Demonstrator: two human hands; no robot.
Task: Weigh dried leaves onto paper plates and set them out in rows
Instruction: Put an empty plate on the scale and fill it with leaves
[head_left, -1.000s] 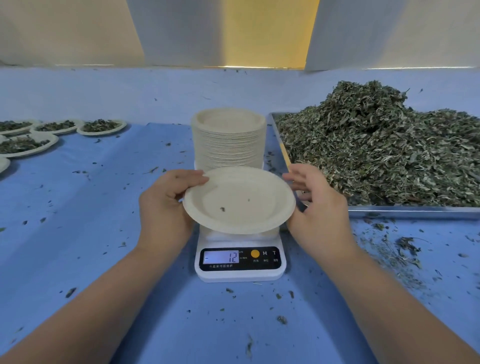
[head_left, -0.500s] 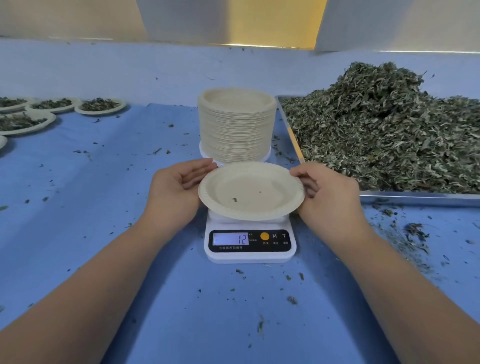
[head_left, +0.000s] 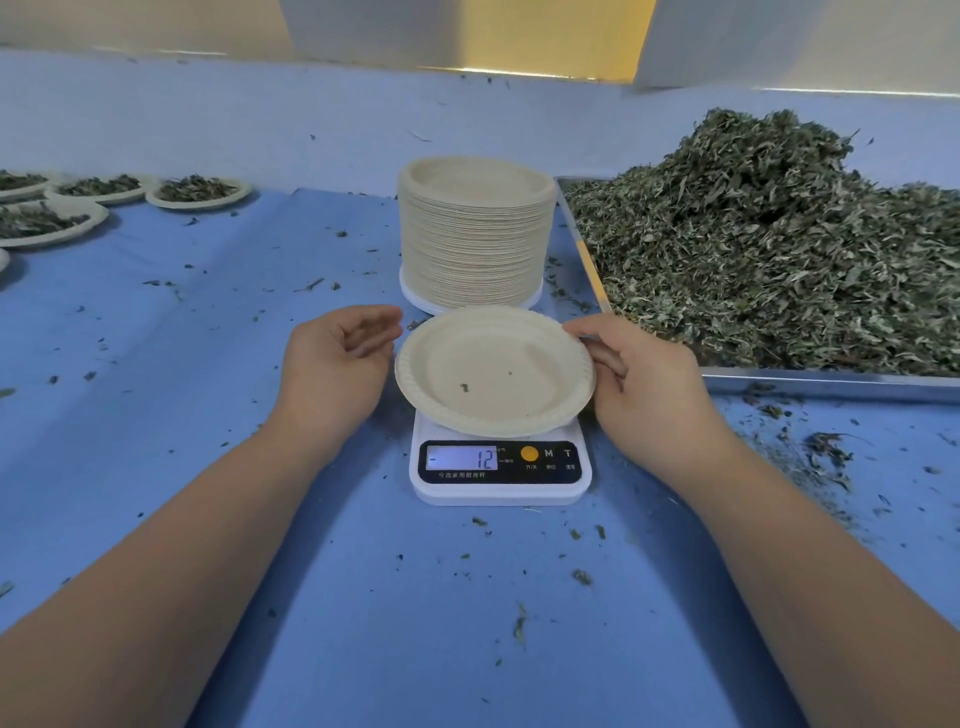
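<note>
Head view: my right grip (head_left: 644, 374) pinches the right rim of the paper plate (head_left: 493, 374), thumb on top and fingers beneath. The plate sits over the scale (head_left: 498, 488), with a few leaf crumbs in its well. My left grip (head_left: 337, 364) is released, fingers loosely curved just beside the left rim, not touching it. The display reads 12. Behind it stands the stack of plates (head_left: 475, 234); dried leaves (head_left: 779, 249) heap in the tray (head_left: 831, 384) at right — filled plates (head_left: 197, 192) lie far left on the blue surface (head_left: 208, 338).
</note>
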